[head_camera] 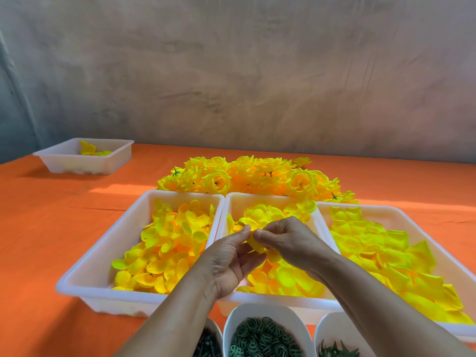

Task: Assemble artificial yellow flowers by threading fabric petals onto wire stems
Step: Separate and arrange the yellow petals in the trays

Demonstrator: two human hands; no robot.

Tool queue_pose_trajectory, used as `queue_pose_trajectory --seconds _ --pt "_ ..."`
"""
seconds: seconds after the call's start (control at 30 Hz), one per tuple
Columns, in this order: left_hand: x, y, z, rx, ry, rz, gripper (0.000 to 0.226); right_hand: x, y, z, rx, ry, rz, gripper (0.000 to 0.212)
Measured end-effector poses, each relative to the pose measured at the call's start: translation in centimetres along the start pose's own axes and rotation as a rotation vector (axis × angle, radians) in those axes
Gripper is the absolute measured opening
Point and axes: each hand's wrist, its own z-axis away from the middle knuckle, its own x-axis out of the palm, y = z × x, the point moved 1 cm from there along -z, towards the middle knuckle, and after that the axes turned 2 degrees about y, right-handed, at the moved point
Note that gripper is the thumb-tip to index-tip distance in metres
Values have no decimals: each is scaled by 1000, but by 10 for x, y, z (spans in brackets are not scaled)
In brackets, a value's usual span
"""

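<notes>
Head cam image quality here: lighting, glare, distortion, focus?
Head view: sunlit band crosses the orange tablecloth behind the white plastic trays; loose yellow fabric petals look oversaturated, losing detail; wide-angle bows the table's far edge; left hand and right hand, pinching one yellow petal, look sharp.

I'm seeing a bare left hand [230, 264] and a bare right hand [289, 240]; both forearms [164, 318] are showing uncovered down to the frame's edge.

- A small hand-craft workshop is showing: white trays [103, 243] are holding sorted yellow petals [167, 243] on an orange-covered table [51, 215].
- Finished flowers [247, 176] are lying heaped far back, before a bare plaster wall [231, 73].
</notes>
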Motion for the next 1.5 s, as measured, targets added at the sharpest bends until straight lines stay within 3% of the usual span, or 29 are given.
queue_pose_trajectory --seconds 0.23,0.63,0.9,1.07,1.13,1.23,1.3,1.37,1.5 --pt "-3 -1 -4 6 10 -23 20 -6 4 -2 46 -82 -90 30" --pt "-6 -2 -11 4 6 -84 26 -16 3 -6 38 -167 -118 28" --pt "-6 -3 -14 12 44 -70 33 -22 0 -4 83 -236 -306 24" --pt "-6 -1 -11 -14 11 -33 28 -21 -1 -3 163 -138 -497 32" --pt "-7 0 -12 -20 5 -4 31 -17 1 0 109 -79 -382 34" --pt "-6 1 -11 -19 14 32 27 -16 7 6 -176 -46 302 35" --pt "-6 1 -10 -24 24 37 25 -11 14 9 -326 -41 594 44" --pt "-5 0 -10 -41 19 52 33 -7 18 11 -337 44 608 44" --pt "-9 0 -12 -54 -9 58 53 -7 16 9 -248 224 283 28"
